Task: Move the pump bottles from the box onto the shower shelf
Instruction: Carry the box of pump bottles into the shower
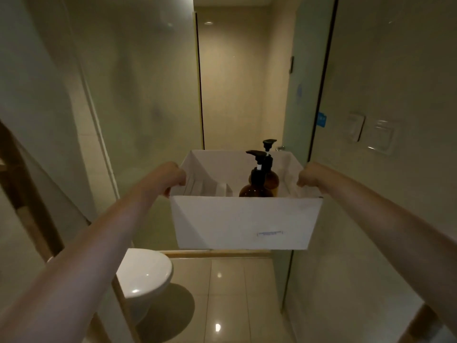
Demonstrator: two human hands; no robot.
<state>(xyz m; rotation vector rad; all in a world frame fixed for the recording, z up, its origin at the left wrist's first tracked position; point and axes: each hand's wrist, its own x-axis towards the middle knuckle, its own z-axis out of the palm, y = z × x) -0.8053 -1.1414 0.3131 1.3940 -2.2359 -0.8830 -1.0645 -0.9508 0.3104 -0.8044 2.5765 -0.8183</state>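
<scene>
I hold a white cardboard box [242, 221] out in front of me at chest height, over the bathroom floor. My left hand [173, 177] grips its left rim and my right hand [311, 175] grips its right rim. Two amber pump bottles with black pumps stand upright inside, right of the middle: the nearer bottle [256, 188] in front, the farther bottle [270, 178] behind it. White folded flaps lie in the box's left half. No shower shelf is in view.
A white toilet [142, 273] with its lid down stands low on the left. A glass panel [138, 95] runs along the left, and a glass door [306, 90] stands open on the right. Wall switches [371, 132] sit on the right wall. Glossy tiles [235, 293] cover the floor ahead.
</scene>
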